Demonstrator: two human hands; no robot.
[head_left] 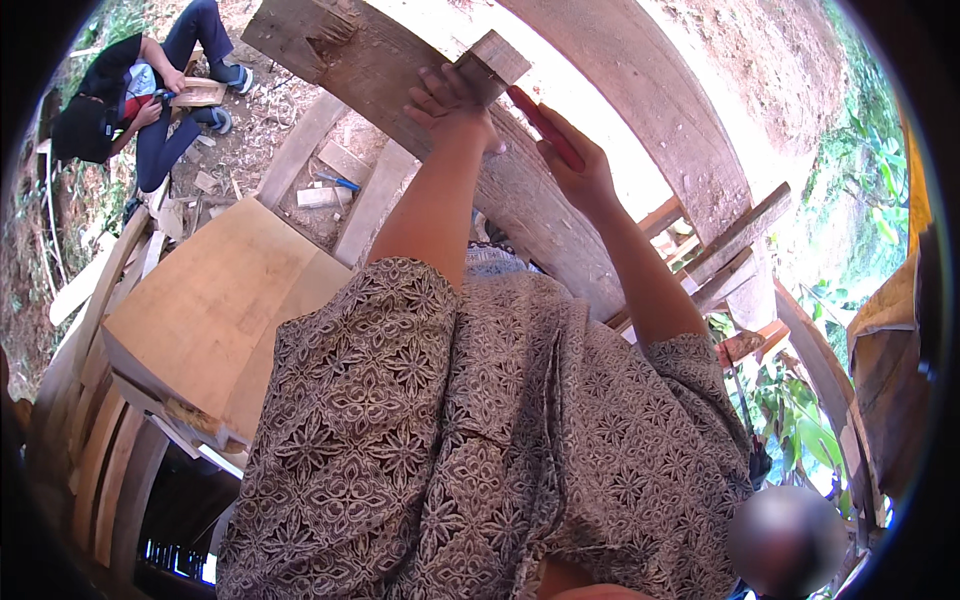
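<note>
My left hand (447,108) presses on a broad weathered plank (390,65), its fingers spread out over the wood. Right against its fingertips a small squared wooden block (500,60) sits on the plank, one side in dark shadow. My right hand (583,172) is closed around a slim red-handled tool (548,128). That tool points up and left toward the block. Its working end is too small to make out, so I cannot tell its exact kind.
A second long board (660,110) curves past on the right. At left is a pale wooden panel (215,300), with stacked boards (100,450) below it. A co-worker (150,90) sits at upper left, handling a wood piece (198,92). Offcuts (325,197) litter the ground.
</note>
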